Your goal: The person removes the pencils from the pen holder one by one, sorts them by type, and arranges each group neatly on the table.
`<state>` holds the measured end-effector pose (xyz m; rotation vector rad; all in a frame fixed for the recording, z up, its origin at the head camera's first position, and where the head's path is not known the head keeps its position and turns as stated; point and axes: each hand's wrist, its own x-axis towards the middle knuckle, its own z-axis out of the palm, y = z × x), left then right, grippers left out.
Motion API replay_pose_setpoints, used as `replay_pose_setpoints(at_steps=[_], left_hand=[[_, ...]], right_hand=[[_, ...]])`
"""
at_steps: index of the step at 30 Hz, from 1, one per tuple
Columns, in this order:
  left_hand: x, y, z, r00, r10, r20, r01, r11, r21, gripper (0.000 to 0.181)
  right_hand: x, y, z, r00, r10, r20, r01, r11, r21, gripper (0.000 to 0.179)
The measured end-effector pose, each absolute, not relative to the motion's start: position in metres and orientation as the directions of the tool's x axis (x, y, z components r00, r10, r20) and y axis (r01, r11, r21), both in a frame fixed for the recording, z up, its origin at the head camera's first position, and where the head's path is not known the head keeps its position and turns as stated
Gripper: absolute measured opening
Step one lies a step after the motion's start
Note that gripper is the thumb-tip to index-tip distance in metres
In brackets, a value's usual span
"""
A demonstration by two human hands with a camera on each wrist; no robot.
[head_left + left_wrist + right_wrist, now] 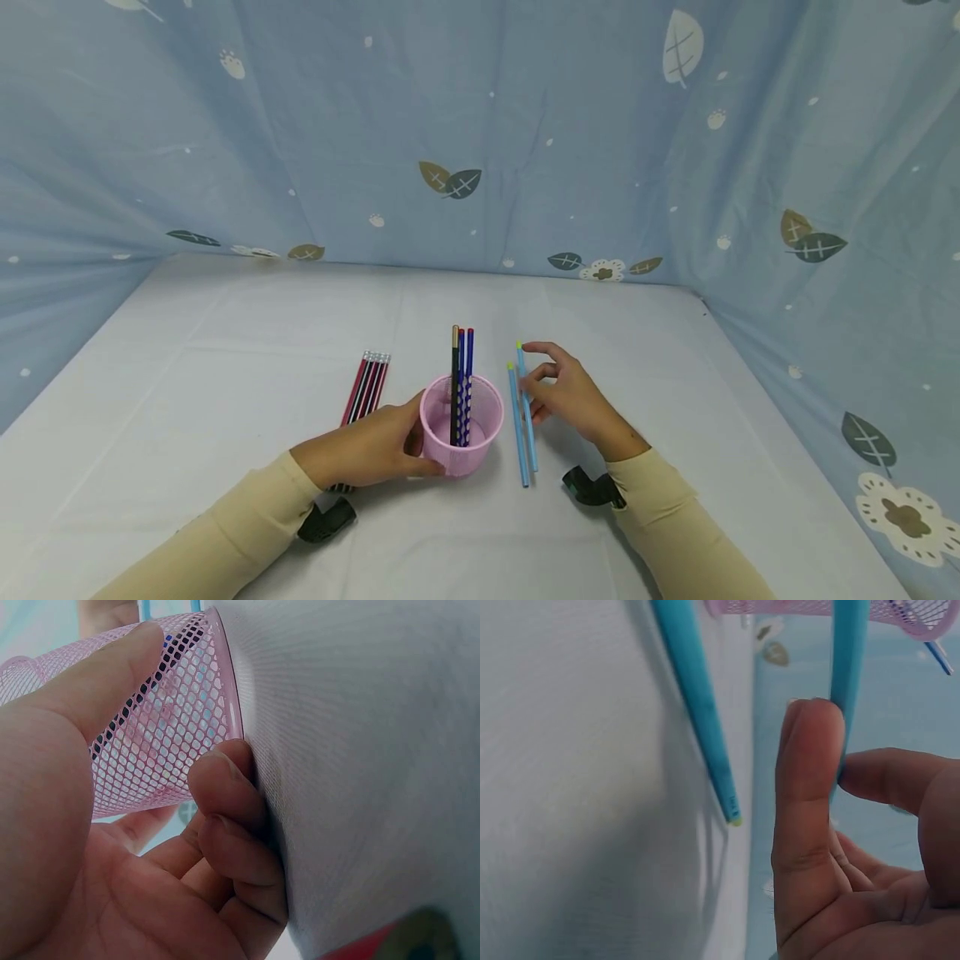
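Observation:
My left hand point(378, 442) grips the side of a pink mesh pencil cup point(459, 460), its thumb along the near wall. Upright in the cup stand a black pencil point(454, 367) and two blue patterned pencils point(469, 358). In the left wrist view, the thumb lies across the mesh point(169, 739) and curled fingertips touch the cup's rim. Right of the cup, my right hand point(566, 396) pinches a light blue pencil point(849, 652) between thumb and finger. Another light blue pencil point(518, 433) with a yellow-green end lies on the table beside it.
Several red and black striped pencils point(367, 383) lie side by side left of the cup, partly hidden under my left hand and wrist. The table point(247, 350) has a white cover. A blue leaf-print curtain point(337, 125) rises along the table's back and sides.

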<state>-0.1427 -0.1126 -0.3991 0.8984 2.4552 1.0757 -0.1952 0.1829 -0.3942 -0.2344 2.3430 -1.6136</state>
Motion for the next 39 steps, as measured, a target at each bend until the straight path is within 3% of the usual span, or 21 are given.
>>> replay_pose_setpoints(at_steps=[15,39], left_hand=[[-0.1426,-0.1122,-0.3985,-0.754,0.657,-0.034,0.423,0.524,0.74,0.082],[-0.1436,-0.1123,-0.4011,-0.759,0.65,-0.034,0.424,0.533,0.732,0.08]], right_hand=[[-0.1937,0.1805,-0.4,-0.931,-0.252,-0.264,0.078,0.567,-0.82,0.059],[-0.1887,0.1766,-0.4011,-0.954,-0.223,-0.198,0.006,0.65,-0.76,0.052]])
